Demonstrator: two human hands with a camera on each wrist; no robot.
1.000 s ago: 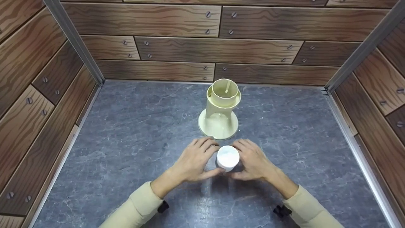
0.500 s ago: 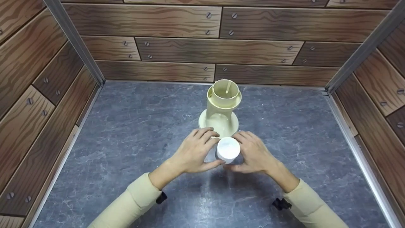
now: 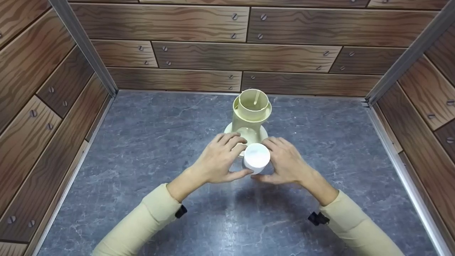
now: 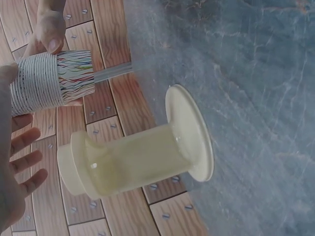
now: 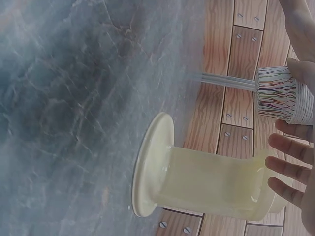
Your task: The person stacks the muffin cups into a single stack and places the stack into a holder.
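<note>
A stack of nested paper cups (image 3: 256,156) hangs above the table between both hands. The left wrist view shows its white rims uppermost and the coloured streaks of the lowest cup (image 4: 76,76) below. My left hand (image 3: 221,158) holds the stack from the left with thumb and forefinger, the other fingers spread. From the right, my right hand (image 3: 286,160) grips it likewise, its remaining fingers loose in the right wrist view. Just beyond the hands stands a cream plastic tube-shaped stand (image 3: 249,117) with a round base (image 5: 152,162); the head view shows the base partly hidden.
A grey marbled tabletop (image 3: 160,124) lies under everything. Wood-patterned panels (image 3: 199,53) wall it at the back and both sides, with metal rails (image 3: 401,170) along the edges. The cream stand is close to the back wall.
Both hands have carried the cup stack forward, away from the body and nearer the cream stand, now covering part of its base. The stand has stayed in place.
</note>
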